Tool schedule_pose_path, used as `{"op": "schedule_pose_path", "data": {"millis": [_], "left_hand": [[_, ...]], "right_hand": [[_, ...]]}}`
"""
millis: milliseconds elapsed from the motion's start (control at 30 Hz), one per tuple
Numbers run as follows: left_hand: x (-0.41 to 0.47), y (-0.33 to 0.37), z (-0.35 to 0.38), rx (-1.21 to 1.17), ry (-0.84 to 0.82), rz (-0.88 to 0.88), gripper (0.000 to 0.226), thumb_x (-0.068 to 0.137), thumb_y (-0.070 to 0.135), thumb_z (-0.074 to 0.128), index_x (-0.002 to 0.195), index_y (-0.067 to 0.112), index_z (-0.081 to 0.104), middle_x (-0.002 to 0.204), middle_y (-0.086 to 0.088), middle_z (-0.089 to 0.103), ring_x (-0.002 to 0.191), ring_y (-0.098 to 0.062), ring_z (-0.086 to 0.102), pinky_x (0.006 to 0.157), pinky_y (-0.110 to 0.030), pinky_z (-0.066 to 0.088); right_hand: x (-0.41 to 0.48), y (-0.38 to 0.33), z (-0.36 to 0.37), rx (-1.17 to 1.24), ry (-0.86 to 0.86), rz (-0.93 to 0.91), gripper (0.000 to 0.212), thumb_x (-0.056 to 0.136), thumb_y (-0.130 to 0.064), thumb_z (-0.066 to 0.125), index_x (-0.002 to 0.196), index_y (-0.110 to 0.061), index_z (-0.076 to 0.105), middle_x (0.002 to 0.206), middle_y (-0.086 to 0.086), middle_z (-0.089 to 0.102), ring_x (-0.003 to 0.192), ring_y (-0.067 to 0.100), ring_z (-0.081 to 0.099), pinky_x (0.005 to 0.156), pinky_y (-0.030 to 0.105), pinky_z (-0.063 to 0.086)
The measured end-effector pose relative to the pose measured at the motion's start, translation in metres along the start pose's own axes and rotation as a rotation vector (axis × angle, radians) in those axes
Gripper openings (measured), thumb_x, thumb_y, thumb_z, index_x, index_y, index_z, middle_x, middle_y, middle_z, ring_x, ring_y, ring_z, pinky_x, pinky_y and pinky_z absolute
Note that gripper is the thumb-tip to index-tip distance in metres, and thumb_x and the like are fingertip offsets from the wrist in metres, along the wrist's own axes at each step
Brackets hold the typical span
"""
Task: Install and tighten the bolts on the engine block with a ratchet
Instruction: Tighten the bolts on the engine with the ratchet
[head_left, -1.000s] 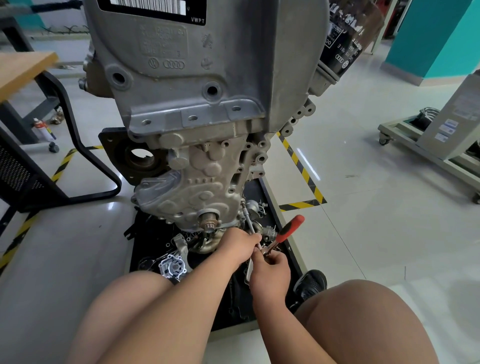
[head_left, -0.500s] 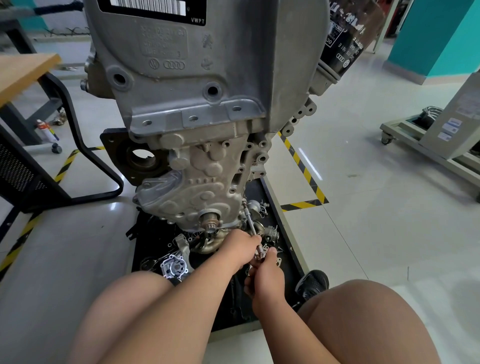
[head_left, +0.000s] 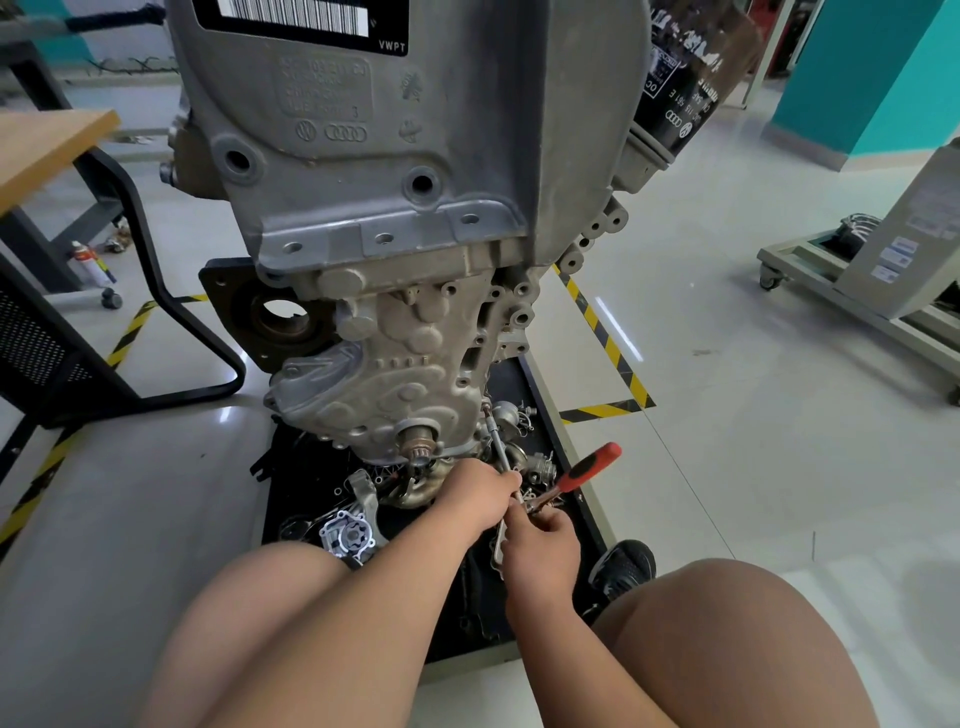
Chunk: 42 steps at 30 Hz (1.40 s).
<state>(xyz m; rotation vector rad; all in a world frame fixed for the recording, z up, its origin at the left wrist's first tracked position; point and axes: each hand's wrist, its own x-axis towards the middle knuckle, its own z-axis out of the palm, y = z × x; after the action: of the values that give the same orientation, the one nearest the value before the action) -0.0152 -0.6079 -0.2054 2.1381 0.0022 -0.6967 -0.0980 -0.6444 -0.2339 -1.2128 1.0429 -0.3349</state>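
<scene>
Low, left hand (head_left: 480, 498), right hand (head_left: 544, 543) on ratchet (head_left: 591, 471).

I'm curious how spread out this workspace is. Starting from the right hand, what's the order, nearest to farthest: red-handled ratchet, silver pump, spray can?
1. Red-handled ratchet: held in the right hand, with the handle pointing up-right.
2. Silver pump: on the black tray, off to the left.
3. Spray can: far left, beneath the wooden table.
</scene>
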Motion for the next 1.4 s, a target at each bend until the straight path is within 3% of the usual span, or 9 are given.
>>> {"op": "schedule_pose_path", "data": {"millis": [167, 333, 500, 633, 800, 867, 967, 1133, 1400], "left_hand": [[-0.001, -0.002, 0.0, 0.006, -0.013, -0.003, 0.031, 0.09, 0.033, 0.057, 0.066, 0.015, 0.057, 0.048, 0.004, 0.044, 0.047, -0.015, 0.04, 0.046, -0.022, 0.029], [0.0, -0.003, 0.0, 0.019, -0.017, 0.005, 0.029, 0.091, 0.031, 0.055, 0.07, 0.011, 0.058, 0.041, 0.006, 0.038, 0.041, -0.015, 0.034, 0.043, -0.02, 0.025], [-0.003, -0.003, 0.002, 0.056, -0.014, 0.005, 0.027, 0.091, 0.033, 0.055, 0.079, 0.011, 0.065, 0.029, 0.008, 0.038, 0.036, -0.011, 0.037, 0.038, -0.017, 0.024], [0.0, -0.004, 0.002, 0.033, -0.029, -0.005, 0.03, 0.092, 0.033, 0.053, 0.085, 0.008, 0.067, 0.048, 0.005, 0.053, 0.046, -0.014, 0.046, 0.043, -0.02, 0.03], [0.0, -0.005, 0.002, 0.06, -0.004, 0.006, 0.029, 0.091, 0.03, 0.054, 0.087, 0.006, 0.069, 0.058, -0.005, 0.059, 0.05, -0.016, 0.048, 0.044, -0.021, 0.03], [0.001, -0.004, 0.001, 0.086, 0.019, 0.009, 0.027, 0.09, 0.029, 0.055, 0.082, 0.006, 0.067, 0.064, -0.01, 0.061, 0.053, -0.016, 0.048, 0.047, -0.024, 0.031], [0.0, -0.004, 0.0, 0.138, 0.037, 0.012, 0.025, 0.089, 0.03, 0.056, 0.076, 0.011, 0.064, 0.057, 0.0, 0.055, 0.051, -0.012, 0.047, 0.044, -0.024, 0.03], [0.0, -0.002, 0.002, 0.181, 0.05, 0.019, 0.03, 0.09, 0.03, 0.054, 0.092, 0.005, 0.071, 0.066, 0.0, 0.061, 0.06, -0.015, 0.051, 0.046, -0.023, 0.032], [-0.001, -0.001, 0.003, 0.157, 0.05, -0.004, 0.027, 0.088, 0.03, 0.054, 0.082, 0.009, 0.069, 0.059, 0.002, 0.057, 0.053, -0.012, 0.05, 0.045, -0.024, 0.029]], "right_hand": [[0.003, 0.003, 0.003, 0.117, -0.02, 0.1, 0.039, 0.087, -0.034, 0.067, 0.064, -0.014, 0.044, 0.05, 0.003, 0.046, 0.051, 0.019, 0.039, 0.054, 0.035, 0.031], [0.003, -0.002, 0.001, 0.279, -0.072, 0.28, 0.037, 0.094, -0.04, 0.059, 0.073, -0.01, 0.063, 0.048, -0.001, 0.05, 0.041, 0.011, 0.043, 0.044, 0.027, 0.035], [0.008, -0.01, -0.001, 0.375, -0.161, 0.487, 0.045, 0.098, -0.048, 0.046, 0.073, -0.013, 0.057, 0.047, -0.003, 0.046, 0.039, 0.01, 0.038, 0.041, 0.02, 0.031], [0.005, -0.014, 0.0, 0.387, -0.219, 0.559, 0.048, 0.1, -0.049, 0.04, 0.07, -0.014, 0.055, 0.046, -0.004, 0.043, 0.034, 0.009, 0.035, 0.04, 0.018, 0.028], [0.001, -0.013, 0.001, 0.348, -0.24, 0.505, 0.046, 0.1, -0.048, 0.043, 0.069, -0.015, 0.053, 0.046, -0.004, 0.045, 0.035, 0.009, 0.037, 0.04, 0.019, 0.029], [0.0, -0.008, -0.001, 0.255, -0.207, 0.387, 0.043, 0.098, -0.043, 0.049, 0.069, -0.012, 0.055, 0.048, -0.001, 0.051, 0.038, 0.01, 0.041, 0.04, 0.021, 0.032], [-0.004, -0.003, -0.003, 0.16, -0.128, 0.161, 0.034, 0.096, -0.031, 0.058, 0.07, -0.008, 0.059, 0.049, 0.002, 0.056, 0.04, 0.013, 0.049, 0.042, 0.024, 0.038], [-0.01, 0.003, -0.003, 0.021, -0.074, -0.047, 0.024, 0.091, -0.018, 0.064, 0.067, -0.015, 0.066, 0.055, 0.001, 0.064, 0.049, 0.012, 0.055, 0.054, 0.032, 0.047], [-0.01, 0.004, 0.0, 0.123, -0.05, 0.01, 0.029, 0.095, -0.025, 0.059, 0.072, -0.009, 0.066, 0.05, 0.0, 0.058, 0.047, 0.011, 0.049, 0.052, 0.029, 0.04]]}}
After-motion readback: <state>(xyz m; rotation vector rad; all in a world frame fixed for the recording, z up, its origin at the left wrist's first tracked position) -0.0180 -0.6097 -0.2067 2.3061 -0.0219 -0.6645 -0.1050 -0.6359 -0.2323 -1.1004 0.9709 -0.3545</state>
